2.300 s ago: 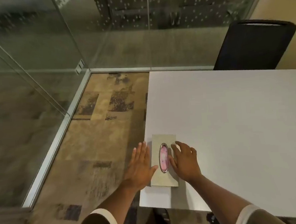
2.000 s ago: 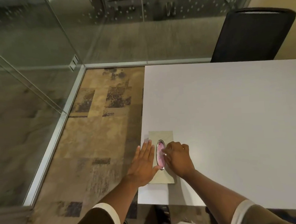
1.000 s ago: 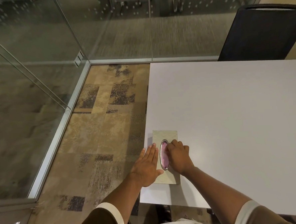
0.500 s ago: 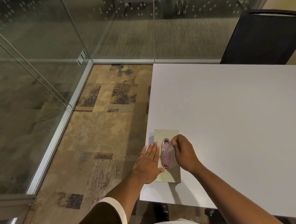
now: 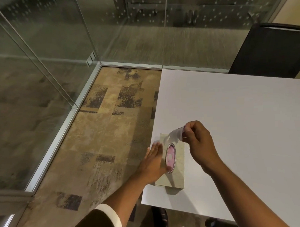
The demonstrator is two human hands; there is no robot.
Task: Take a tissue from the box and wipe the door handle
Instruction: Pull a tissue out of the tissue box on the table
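At the near left corner of the white table point(image 5: 243, 125), the left hand point(image 5: 153, 163) lies flat with fingers spread on the tissue box point(image 5: 178, 167), holding it down beside its oval opening. The right hand point(image 5: 199, 142), raised just above the box's far end, is pinched shut on a thin tissue point(image 5: 173, 135), whose blurred tail may or may not have cleared the opening. So the taking looks nearly done, while the wiping is all ahead: no door handle is plain to me among the glass walls point(image 5: 53, 40), so I judge the person must carry the tissue over to it.
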